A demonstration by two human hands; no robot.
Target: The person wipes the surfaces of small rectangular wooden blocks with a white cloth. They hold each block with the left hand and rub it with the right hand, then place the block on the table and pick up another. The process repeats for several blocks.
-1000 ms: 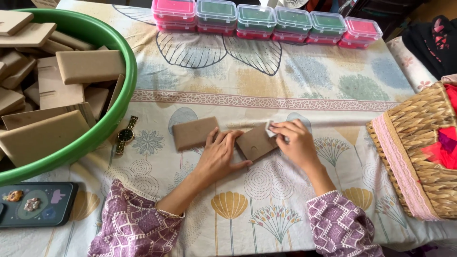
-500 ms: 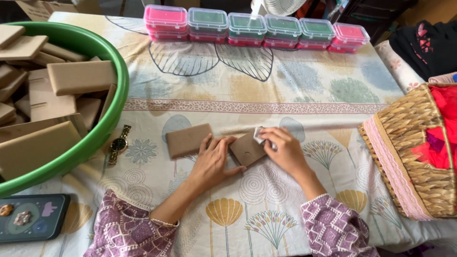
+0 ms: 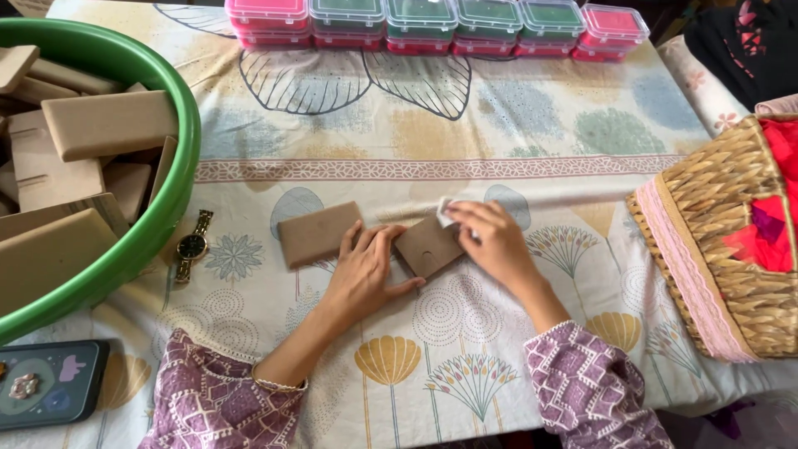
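Left hand [image 3: 366,274] flat, fingers spread, pinning brown box [image 3: 428,245] mid-counter | right hand [image 3: 490,241] fingers pinch white sticker [image 3: 445,212] at box corner | risk: box shifts, sticker lands crooked.

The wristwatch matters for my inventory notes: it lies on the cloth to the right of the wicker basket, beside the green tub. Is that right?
Not quite. In the head view the wristwatch lies beside the green tub, but left of the wicker basket, across the cloth.

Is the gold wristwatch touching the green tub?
Apart. The head view shows the wristwatch lying on the tablecloth with a strip of cloth visible between it and the green tub.
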